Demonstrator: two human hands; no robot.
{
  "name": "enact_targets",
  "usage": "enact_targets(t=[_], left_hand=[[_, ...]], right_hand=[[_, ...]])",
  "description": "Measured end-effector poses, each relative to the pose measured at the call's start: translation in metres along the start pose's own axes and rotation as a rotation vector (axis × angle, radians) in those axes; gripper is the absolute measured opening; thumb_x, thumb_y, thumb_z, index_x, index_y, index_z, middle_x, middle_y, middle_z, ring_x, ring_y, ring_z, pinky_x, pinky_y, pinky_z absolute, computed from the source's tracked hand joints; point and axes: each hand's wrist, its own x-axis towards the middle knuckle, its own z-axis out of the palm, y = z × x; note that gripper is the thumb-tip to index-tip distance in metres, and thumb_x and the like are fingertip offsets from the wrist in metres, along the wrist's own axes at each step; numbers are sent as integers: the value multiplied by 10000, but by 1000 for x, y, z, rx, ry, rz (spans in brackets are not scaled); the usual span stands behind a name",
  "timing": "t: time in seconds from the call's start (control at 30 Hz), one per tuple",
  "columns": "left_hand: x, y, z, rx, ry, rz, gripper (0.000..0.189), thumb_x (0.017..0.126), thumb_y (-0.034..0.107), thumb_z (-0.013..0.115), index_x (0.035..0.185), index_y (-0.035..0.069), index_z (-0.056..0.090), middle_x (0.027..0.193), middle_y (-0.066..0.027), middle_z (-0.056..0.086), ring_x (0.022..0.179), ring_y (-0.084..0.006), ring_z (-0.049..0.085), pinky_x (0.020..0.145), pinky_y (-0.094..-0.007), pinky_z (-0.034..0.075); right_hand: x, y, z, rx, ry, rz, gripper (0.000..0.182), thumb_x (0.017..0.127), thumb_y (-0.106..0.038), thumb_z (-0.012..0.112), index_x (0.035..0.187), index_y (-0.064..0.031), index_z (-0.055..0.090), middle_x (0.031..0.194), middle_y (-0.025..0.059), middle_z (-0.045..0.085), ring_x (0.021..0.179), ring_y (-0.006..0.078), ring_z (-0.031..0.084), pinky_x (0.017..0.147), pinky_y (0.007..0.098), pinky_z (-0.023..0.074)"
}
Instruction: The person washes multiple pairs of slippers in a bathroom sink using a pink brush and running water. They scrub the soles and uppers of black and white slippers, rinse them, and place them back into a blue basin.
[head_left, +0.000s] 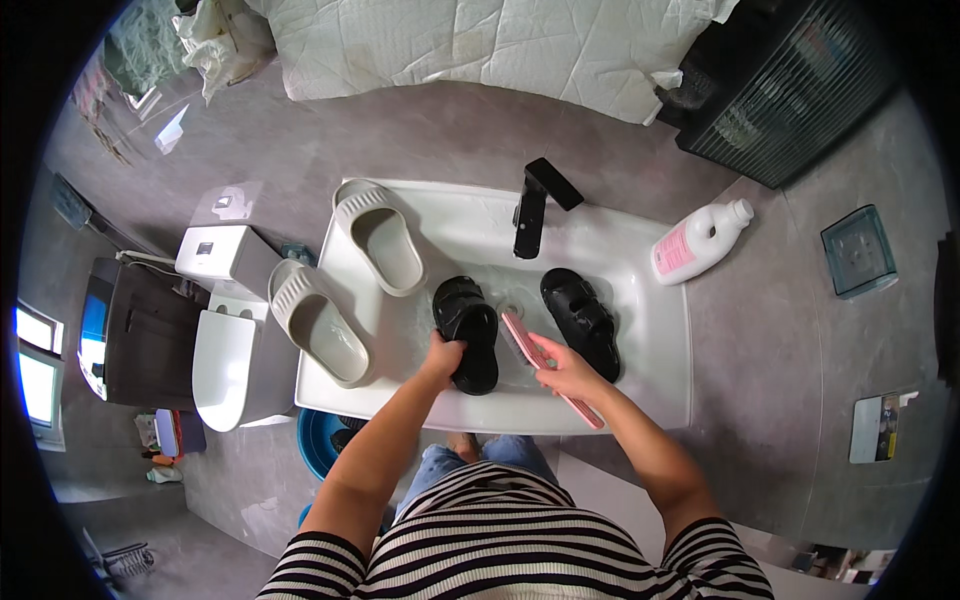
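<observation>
My left hand (445, 355) grips a black two-strap slide sandal (475, 352) by its side, over the basin of a white sink (667, 352). In my right hand (574, 369) is a pink-handled scrub brush (520, 330), its bristles turned toward the held sandal but apart from it. The other black sandal (579, 319) lies in the right part of the basin, just beyond my right hand. Shallow water and the drain (512, 309) show between the two sandals. A pair of light grey slippers, one farther back (386, 247) and one nearer (322, 334), rests on the sink's left side.
A black faucet (531, 217) rises at the sink's back. On the right rim leans a white bottle (699, 244) with a pink label. The toilet (225, 367) stands to the left, and a blue basin (316, 442) sits below the sink's front edge.
</observation>
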Motion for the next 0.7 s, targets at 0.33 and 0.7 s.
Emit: enact_targets(t=[0.33, 0.7], left_hand=[[-43, 34, -20, 932, 405, 846, 614, 815, 184, 713, 1308, -15, 406, 1176, -209, 548, 1094, -343, 566, 954, -408, 461], [17, 31, 16, 301, 26, 475, 436, 937, 248, 593, 1240, -61, 541, 1167, -154, 647, 1098, -253, 601, 923, -297, 442]], right_hand=[[68, 8, 57, 103, 217, -141, 710, 822, -110, 589, 1471, -25, 313, 1300, 192, 564, 1204, 284, 550, 996, 334, 415], [82, 52, 65, 47, 248, -242, 628, 826, -147, 597, 1419, -39, 422, 1182, 213, 630, 1058, 325, 631, 914, 353, 473]])
